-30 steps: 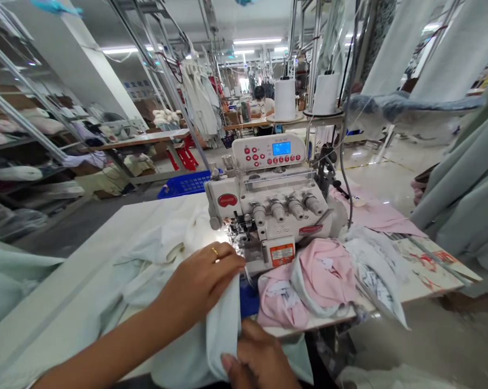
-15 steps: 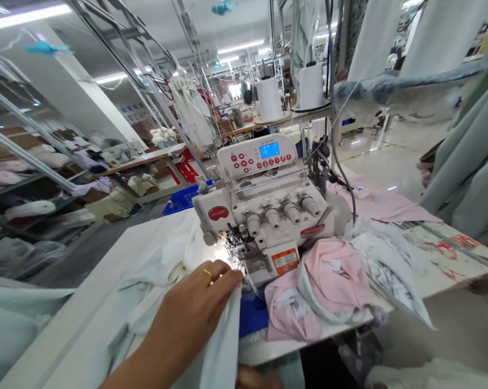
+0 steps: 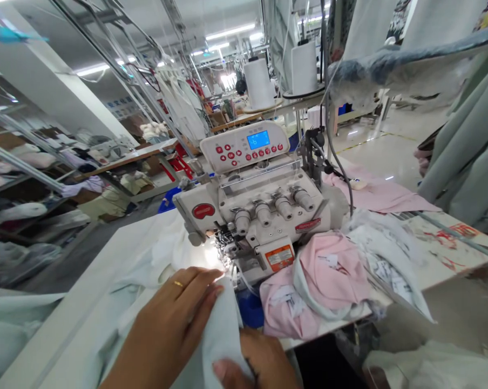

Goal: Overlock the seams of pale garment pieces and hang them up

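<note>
Pale mint fabric (image 3: 223,329) runs over the table edge up to the needle area of a white overlock sewing machine (image 3: 268,216). My left hand (image 3: 183,308), a ring on one finger, lies over the fabric just in front of the lit presser foot, with fingertips pressed together on its edge. Closer to me, my right hand (image 3: 260,359) pinches the same fabric between thumb and fingers at the table's front edge. The needle and foot are partly hidden by glare and by my left hand.
Bundled pink and white fabric pieces (image 3: 329,270) lie right of the machine on the white table (image 3: 118,254). Two white thread cones (image 3: 258,81) stand behind it. Grey-green fabric (image 3: 462,146) hangs at the right. A blue basket (image 3: 169,200) is behind the table.
My right hand has risen into view from below and now grips the fabric. My left hand has shifted slightly toward me and left. The camera view has turned a little.
</note>
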`<control>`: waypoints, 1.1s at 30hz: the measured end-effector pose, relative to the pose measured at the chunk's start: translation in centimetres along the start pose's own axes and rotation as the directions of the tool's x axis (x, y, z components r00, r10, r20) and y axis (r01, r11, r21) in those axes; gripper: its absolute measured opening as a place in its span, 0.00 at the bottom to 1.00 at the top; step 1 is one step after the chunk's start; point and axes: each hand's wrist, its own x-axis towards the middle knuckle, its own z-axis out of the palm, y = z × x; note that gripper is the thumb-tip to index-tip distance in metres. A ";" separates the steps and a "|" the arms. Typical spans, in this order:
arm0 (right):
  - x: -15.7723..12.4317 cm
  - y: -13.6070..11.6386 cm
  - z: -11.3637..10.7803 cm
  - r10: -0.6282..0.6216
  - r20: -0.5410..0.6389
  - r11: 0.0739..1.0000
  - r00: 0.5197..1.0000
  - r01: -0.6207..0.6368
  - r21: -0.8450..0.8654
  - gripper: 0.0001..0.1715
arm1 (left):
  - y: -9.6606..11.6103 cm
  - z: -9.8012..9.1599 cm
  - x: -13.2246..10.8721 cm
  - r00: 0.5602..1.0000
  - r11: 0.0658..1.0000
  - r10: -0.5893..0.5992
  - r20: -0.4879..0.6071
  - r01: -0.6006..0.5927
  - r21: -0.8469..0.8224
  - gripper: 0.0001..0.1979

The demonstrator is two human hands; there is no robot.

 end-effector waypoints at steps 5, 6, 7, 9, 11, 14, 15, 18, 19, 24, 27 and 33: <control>1.1 -2.3 -1.9 -0.113 0.017 0.994 0.993 0.113 0.004 0.32 | 0.3 0.4 0.9 0.998 0.998 0.062 0.003 -0.062 0.008 0.09; 1.1 -2.6 -2.1 -0.111 0.012 0.994 0.994 0.111 -0.004 0.34 | 0.3 0.4 1.1 0.998 0.997 0.070 0.001 -0.070 0.011 0.08; 1.1 -2.8 -2.2 -0.104 0.004 0.995 0.995 0.104 -0.008 0.34 | 0.3 0.4 1.3 0.998 0.998 0.069 -0.004 -0.069 -0.006 0.07; 1.0 -2.8 -2.3 -0.100 0.010 0.995 0.995 0.100 -0.007 0.34 | 0.5 0.3 1.4 0.999 0.995 0.047 0.005 -0.046 -0.084 0.06; 0.9 -2.6 -2.3 -0.093 0.044 0.995 0.995 0.094 -0.031 0.33 | 0.9 0.0 1.3 0.998 0.991 0.056 0.013 -0.053 -0.126 0.07; 0.8 -2.3 -2.1 -0.073 0.060 0.994 0.995 0.078 -0.072 0.35 | 1.6 -0.4 1.0 0.994 0.992 0.110 -0.002 -0.110 -0.066 0.10; 0.8 -2.2 -2.0 -0.064 0.043 0.995 0.997 0.067 -0.070 0.36 | 1.6 -0.5 0.9 0.995 0.994 0.101 -0.023 -0.102 -0.041 0.10; 0.5 -2.2 -1.3 -0.045 -0.027 0.999 0.999 0.045 -0.029 0.36 | 1.0 -0.3 1.1 0.999 0.999 0.032 -0.037 -0.033 -0.013 0.10; 0.4 -2.1 -1.1 -0.039 -0.049 0.999 0.998 0.038 -0.022 0.36 | 0.7 -0.1 1.3 1.000 0.999 0.024 -0.020 -0.025 -0.028 0.10; 0.2 -1.8 -0.3 -0.029 -0.087 0.999 0.996 0.026 -0.033 0.38 | 0.1 1.4 2.8 0.996 1.000 -0.023 0.085 0.025 -0.019 0.12; 0.2 -1.6 -0.6 -0.055 -0.038 0.998 0.998 0.054 -0.034 0.33 | 0.6 1.9 3.4 0.999 0.989 -0.054 0.007 0.052 0.138 0.13; 0.2 -1.3 -1.4 -0.103 0.083 0.994 0.991 0.106 -0.037 0.22 | 1.1 0.2 1.5 0.999 0.997 -0.047 -0.021 0.048 0.053 0.14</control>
